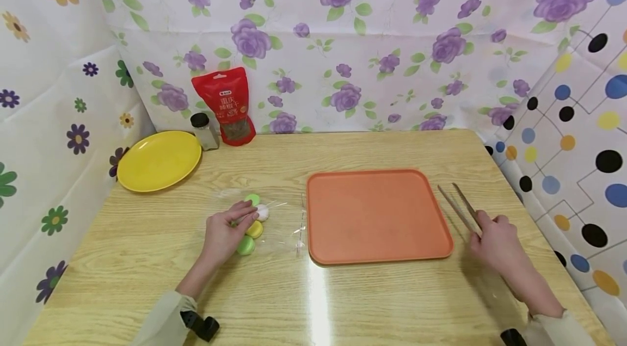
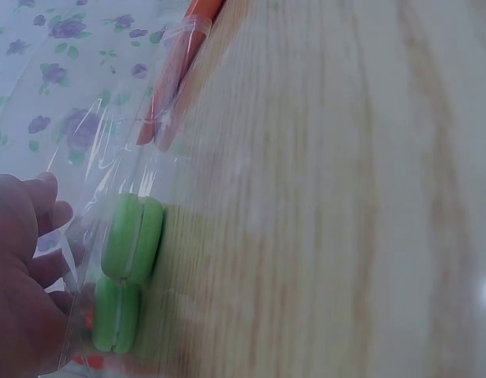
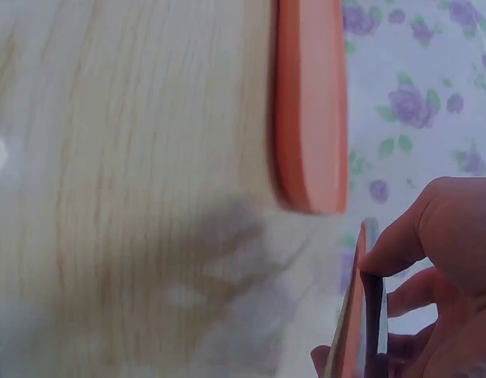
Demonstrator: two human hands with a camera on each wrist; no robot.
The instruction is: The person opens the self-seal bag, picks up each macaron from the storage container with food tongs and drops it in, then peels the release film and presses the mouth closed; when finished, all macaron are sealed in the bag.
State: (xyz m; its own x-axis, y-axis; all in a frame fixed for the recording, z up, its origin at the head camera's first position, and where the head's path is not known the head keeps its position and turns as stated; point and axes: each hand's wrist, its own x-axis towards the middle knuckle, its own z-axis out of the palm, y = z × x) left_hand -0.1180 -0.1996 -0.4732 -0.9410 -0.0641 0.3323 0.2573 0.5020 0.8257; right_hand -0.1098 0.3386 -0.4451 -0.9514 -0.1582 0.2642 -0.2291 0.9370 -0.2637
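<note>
A clear plastic bag (image 1: 284, 229) lies on the table with several macarons in it, among them a white one (image 1: 262, 212), a yellow one (image 1: 254, 229) and a green one (image 1: 246, 245). My left hand (image 1: 226, 233) pinches the film of this bag at its left part, over the macarons. In the left wrist view, two green macarons (image 2: 132, 236) show through the film beside the fingers (image 2: 50, 213). My right hand (image 1: 499, 242) grips a pair of metal tongs (image 1: 462, 207), their two arms apart and pointing toward the back. The orange tray (image 1: 379, 216) lies between the hands.
A yellow plate (image 1: 159, 161) sits at the back left. Beside it stand a black-capped jar (image 1: 206, 133) and a red pouch (image 1: 227, 104) against the flowered cloth (image 1: 303, 52). Patterned cloth also walls off both sides of the wooden table (image 1: 259, 302).
</note>
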